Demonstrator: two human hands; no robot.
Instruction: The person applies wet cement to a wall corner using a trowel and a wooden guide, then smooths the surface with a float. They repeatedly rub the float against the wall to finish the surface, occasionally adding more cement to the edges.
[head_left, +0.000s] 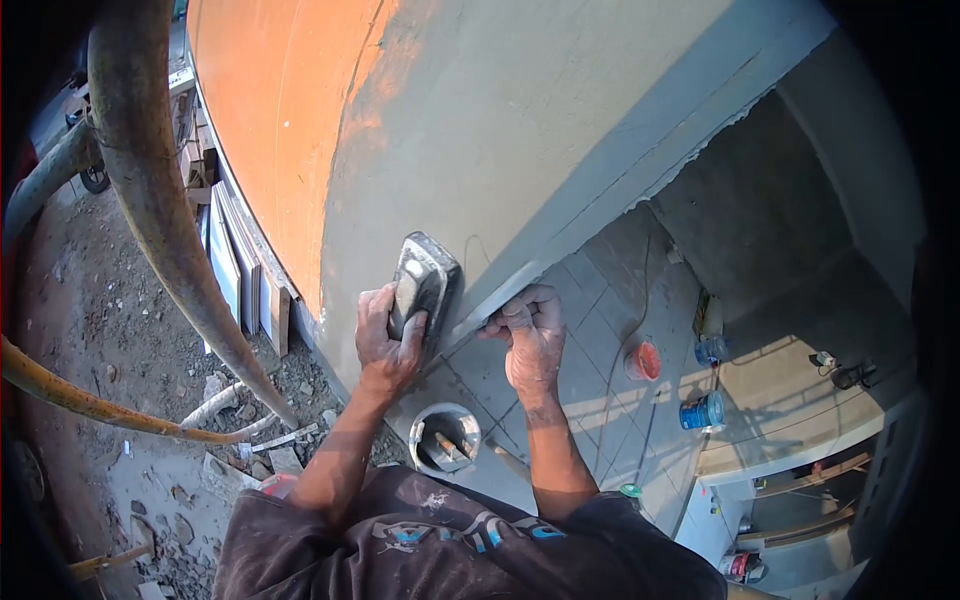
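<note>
My left hand [388,335] is wrapped around a plastering float [428,283], a dark block smeared with grey, held against the plastered wall [450,130]. It sits near the wall's lower corner. My right hand [533,335] is closed beside the edge [500,295] of the wall, fingers curled and pinched together. Whether it grips the edge or some small thing is hidden. Fresh-looking grey plaster covers most of the wall, with an orange painted part [280,110] to the left. Below my hands stands a white bucket [414,440] with tools in it.
Scaffold pipes [165,200] curve along the left, over rubble-strewn ground [90,300]. Boards [235,265] lean by the wall. On the tiled floor [585,400] to the right are a red bucket [643,362], a blue container [702,411] and a cable [640,310].
</note>
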